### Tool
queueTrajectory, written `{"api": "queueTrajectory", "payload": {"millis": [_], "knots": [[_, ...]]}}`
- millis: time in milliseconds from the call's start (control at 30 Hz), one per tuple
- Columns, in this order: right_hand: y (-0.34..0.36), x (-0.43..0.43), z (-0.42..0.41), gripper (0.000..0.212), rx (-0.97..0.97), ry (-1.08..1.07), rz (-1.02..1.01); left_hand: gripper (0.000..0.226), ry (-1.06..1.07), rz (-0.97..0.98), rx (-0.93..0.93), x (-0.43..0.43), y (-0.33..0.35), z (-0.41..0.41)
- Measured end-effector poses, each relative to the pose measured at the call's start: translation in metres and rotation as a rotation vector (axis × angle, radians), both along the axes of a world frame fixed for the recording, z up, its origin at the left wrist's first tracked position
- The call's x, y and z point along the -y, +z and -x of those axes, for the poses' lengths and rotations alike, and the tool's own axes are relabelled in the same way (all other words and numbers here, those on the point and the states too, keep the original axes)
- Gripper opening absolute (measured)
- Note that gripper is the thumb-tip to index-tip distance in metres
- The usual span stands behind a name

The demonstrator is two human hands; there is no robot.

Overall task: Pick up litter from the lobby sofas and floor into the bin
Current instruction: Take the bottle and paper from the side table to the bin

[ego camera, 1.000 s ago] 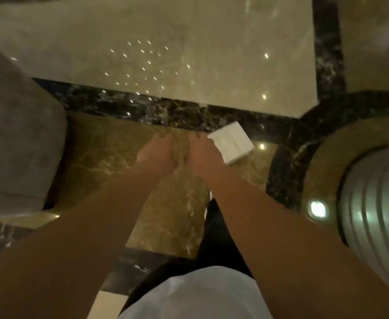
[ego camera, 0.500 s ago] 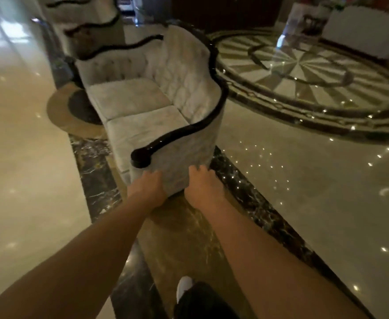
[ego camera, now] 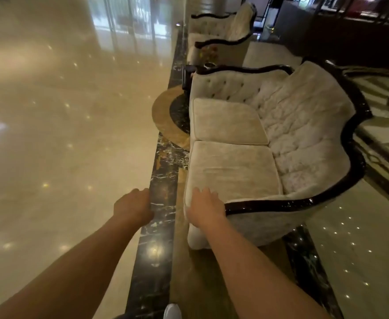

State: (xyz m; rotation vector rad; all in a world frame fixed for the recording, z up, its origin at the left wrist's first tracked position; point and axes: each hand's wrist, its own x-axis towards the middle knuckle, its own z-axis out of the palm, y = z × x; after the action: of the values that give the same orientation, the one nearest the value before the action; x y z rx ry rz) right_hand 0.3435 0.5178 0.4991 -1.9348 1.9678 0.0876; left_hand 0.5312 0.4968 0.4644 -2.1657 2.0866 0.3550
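A cream tufted two-seat sofa point(ego camera: 232, 171) with dark wooden trim stands right in front of me. I see no litter on either of its seat cushions. My right hand point(ego camera: 204, 209) hovers at the sofa's near armrest, palm down and fingers spread, holding nothing. My left hand point(ego camera: 132, 207) hangs over the dark marble floor strip point(ego camera: 163, 187) left of the sofa, its fingers loosely curled downward, and nothing shows in it. No bin is in view.
A second matching sofa point(ego camera: 221, 24) stands farther back. Between the two is a small side table point(ego camera: 208, 54) with something orange on it. Glossy beige marble floor point(ego camera: 62, 146) spreads to the left. Patterned floor inlay point(ego camera: 382, 143) lies behind the sofa on the right.
The view has swung up from the floor, where a white paper and a metal bin showed, and around to the sofa's open front. My hands have moved apart.
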Motion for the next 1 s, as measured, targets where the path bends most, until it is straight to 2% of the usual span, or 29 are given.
{"api": "queueTrajectory", "payload": {"millis": [133, 267, 467, 700, 867, 1000], "knots": [[0.000, 0.075, 0.003, 0.042, -0.016, 0.008, -0.076, 0.036, 0.036, -0.044, 0.010, 0.067, -0.004, -0.006], [-0.009, 0.149, 0.003, 0.051, -0.047, 0.007, -0.062, 0.034, 0.018, -0.020, -0.039, 0.137, -0.011, -0.002], [-0.028, 0.277, -0.013, 0.045, -0.055, -0.041, -0.097, 0.034, -0.056, -0.085, -0.007, 0.254, -0.031, -0.020], [-0.042, 0.490, -0.062, 0.040, -0.072, -0.119, -0.105, 0.030, -0.094, -0.078, 0.019, 0.485, -0.053, -0.069], [-0.023, 0.648, -0.087, 0.047, -0.030, -0.169, -0.022, 0.032, -0.128, -0.055, 0.021, 0.652, -0.033, -0.101], [-0.024, 0.746, -0.097, 0.038, 0.004, -0.218, -0.025, 0.028, -0.203, -0.103, 0.037, 0.765, -0.019, -0.103]]}}
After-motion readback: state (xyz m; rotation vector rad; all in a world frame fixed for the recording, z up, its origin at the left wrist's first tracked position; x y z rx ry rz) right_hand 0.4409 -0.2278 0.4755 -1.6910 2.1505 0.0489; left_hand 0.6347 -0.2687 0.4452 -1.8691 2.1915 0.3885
